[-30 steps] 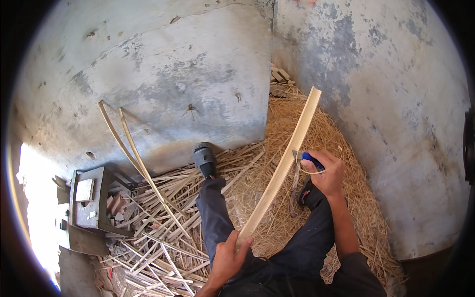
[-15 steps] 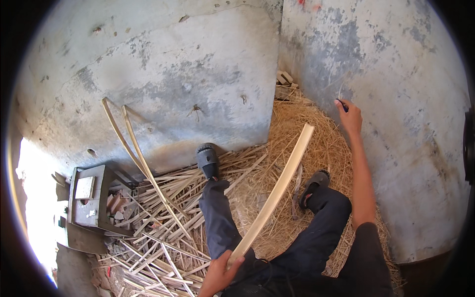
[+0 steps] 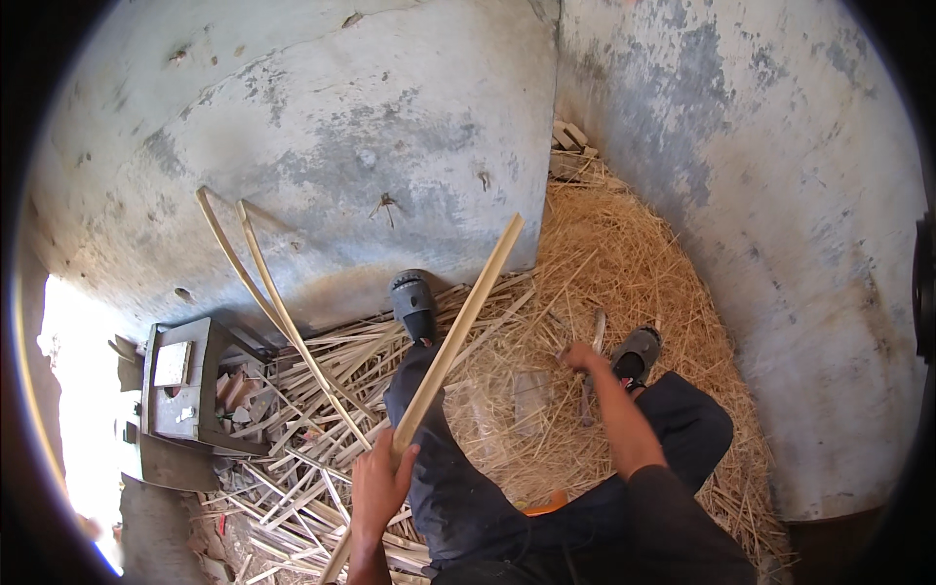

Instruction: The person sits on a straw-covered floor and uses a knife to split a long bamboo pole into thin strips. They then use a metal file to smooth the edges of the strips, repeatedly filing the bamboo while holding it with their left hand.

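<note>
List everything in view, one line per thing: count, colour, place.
long strip: one, pale tan, slanting across the left leg, held at its low end
leaning strips: two, pale, curved, against the wall
split-strip pile: many, pale, floor at left
shavings: heap, golden, corner floor
metal box: one, grey, far left
walls: two, grey, stained
sandals: two, dark grey, on the feet
left hand: fingers around the long strip
right hand: down in the shavings; contents unclear
</note>
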`<state>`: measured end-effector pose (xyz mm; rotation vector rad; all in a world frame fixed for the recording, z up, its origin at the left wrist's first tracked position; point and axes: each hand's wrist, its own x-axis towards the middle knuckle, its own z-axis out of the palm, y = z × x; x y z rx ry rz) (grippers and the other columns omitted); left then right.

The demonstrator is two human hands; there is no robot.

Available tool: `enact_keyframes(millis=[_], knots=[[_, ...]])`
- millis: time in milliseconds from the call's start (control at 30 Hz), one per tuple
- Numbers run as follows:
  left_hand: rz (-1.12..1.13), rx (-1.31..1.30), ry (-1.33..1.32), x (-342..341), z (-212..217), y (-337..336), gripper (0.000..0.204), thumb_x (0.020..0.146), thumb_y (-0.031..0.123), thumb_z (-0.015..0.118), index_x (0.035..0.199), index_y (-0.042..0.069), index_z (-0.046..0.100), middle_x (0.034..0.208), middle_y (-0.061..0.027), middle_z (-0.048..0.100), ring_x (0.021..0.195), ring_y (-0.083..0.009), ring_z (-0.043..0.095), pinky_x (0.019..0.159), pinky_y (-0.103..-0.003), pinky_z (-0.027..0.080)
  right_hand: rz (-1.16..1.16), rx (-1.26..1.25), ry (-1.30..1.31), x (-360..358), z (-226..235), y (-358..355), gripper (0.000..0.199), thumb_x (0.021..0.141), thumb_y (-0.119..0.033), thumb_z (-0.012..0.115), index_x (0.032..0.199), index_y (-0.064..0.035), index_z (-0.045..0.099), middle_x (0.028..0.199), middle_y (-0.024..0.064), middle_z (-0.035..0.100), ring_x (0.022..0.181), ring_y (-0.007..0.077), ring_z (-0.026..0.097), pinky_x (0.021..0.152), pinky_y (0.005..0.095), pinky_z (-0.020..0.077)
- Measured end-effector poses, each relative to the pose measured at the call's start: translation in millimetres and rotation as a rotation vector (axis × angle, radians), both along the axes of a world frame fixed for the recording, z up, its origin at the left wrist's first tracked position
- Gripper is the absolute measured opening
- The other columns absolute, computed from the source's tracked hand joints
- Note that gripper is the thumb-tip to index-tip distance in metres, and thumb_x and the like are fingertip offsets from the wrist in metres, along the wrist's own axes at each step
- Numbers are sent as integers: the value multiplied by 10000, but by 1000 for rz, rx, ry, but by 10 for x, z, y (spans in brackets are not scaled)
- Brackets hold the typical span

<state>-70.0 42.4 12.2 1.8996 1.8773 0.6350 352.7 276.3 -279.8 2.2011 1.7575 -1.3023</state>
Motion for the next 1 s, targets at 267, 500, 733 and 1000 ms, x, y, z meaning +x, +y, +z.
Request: enact_keyframes(millis=[267,500,733,1000], knots=[[-166,30,30,177,115,444,248,938,191,677,1125,63,578,847,-219,672,813,-462,655,674,-533,476,-53,-318,597,-665,-1410,-1605,385,845,-266,769,1143,-22,754,903,100,763,745,234,702,712,389,560],[-298,-98,224,478,81,818,338,871,211,739,1168,89,631,960,-190,698,933,-428,661,780,-515,502,251,-684,544,-659,-1369,-1949,499,848,-289,814,1332,-255,696,1253,83,702,1076,249,652,871,408,525],[-497,-94,596,638,-187,1180,259,831,247,766,1035,121,670,846,-129,713,820,-367,703,697,-499,539,-116,-548,237,-261,-1613,-1801,336,897,-233,736,1220,-143,722,1159,114,719,951,232,694,739,413,548],[-631,-28,730,890,-431,1420,38,805,103,715,827,89,743,829,-129,726,790,-312,743,640,-438,573,-995,-76,-122,21,-727,-1683,479,877,-275,752,1273,-45,613,1254,198,628,1078,360,660,847,508,556]])
